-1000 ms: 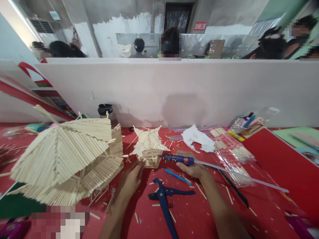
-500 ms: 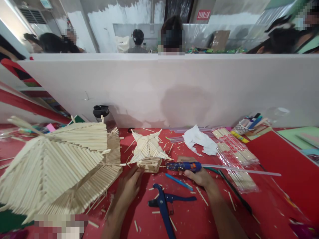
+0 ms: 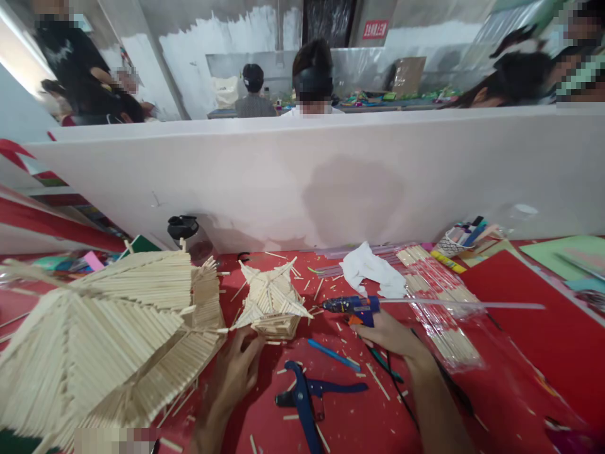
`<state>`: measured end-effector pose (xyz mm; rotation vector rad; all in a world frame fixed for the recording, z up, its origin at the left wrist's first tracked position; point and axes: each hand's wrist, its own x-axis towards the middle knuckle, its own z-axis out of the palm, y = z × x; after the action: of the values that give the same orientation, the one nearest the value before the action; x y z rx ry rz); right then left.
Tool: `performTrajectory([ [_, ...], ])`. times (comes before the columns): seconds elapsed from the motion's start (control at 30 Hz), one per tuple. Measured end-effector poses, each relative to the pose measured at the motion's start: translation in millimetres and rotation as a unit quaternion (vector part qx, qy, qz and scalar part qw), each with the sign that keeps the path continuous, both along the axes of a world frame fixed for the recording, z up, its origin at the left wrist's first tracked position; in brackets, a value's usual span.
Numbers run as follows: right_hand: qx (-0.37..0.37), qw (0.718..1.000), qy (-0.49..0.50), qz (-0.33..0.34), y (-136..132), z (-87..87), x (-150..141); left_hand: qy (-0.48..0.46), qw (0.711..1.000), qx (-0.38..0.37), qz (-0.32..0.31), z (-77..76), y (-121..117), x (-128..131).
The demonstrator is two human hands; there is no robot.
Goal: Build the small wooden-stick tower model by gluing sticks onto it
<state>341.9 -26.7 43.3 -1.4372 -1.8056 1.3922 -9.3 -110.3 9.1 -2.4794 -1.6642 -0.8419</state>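
On the red table (image 3: pixel 501 397), the large stick model (image 3: pixel 108 328) stands left of the small stick model (image 3: pixel 269 293), which sits upright with its star-shaped roof uppermost. The blue cutter (image 3: pixel 305 397) lies on the small model's near side. Your right hand (image 3: pixel 390 334), out to that model's right, is closed around the glue gun (image 3: pixel 350 305); the gun's long axis runs crosswise, nozzle pointing left, near the roof's right-hand tip but apart from it. Your left hand (image 3: pixel 240 366) is the nearer: its fingers are half-curled at the model's near left corner, a narrow gap between thumb and forefinger; whether they touch cannot be told.
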Motion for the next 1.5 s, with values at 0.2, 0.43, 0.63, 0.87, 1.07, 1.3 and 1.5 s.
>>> performTrajectory([
  [0.2,0.054,0.995,-0.077,-0.045,12,-14.9,-11,0.048,0.992,0.107,-0.04,-19.6,-1,-8],
  [0.43,0.103,0.952,-0.282,-0.055,16,-41.3,-20,0.039,0.992,0.095,-0.067,-16.3,-12,-9],
  [0.63,0.135,0.924,-0.355,-0.049,13,-35.2,-45,-0.035,0.996,0.061,-0.051,-20.2,-18,-4],
  [0.87,0.11,0.906,-0.406,-0.047,8,-12.6,-61,-0.106,0.985,0.124,-0.052,-16.1,-8,11],
  [1.07,0.164,0.94,-0.299,0.017,-17,32.9,-70,-0.134,0.982,0.132,-0.031,5.1,-6,12],
  [1.3,0.312,0.934,-0.082,0.156,-49,45.8,-109,-0.112,0.984,0.126,-0.065,7.5,-14,11],
  [1.5,0.416,0.886,-0.156,0.137,-55,39.1,-125,-0.066,0.986,0.127,-0.083,8.3,-19,9],
])
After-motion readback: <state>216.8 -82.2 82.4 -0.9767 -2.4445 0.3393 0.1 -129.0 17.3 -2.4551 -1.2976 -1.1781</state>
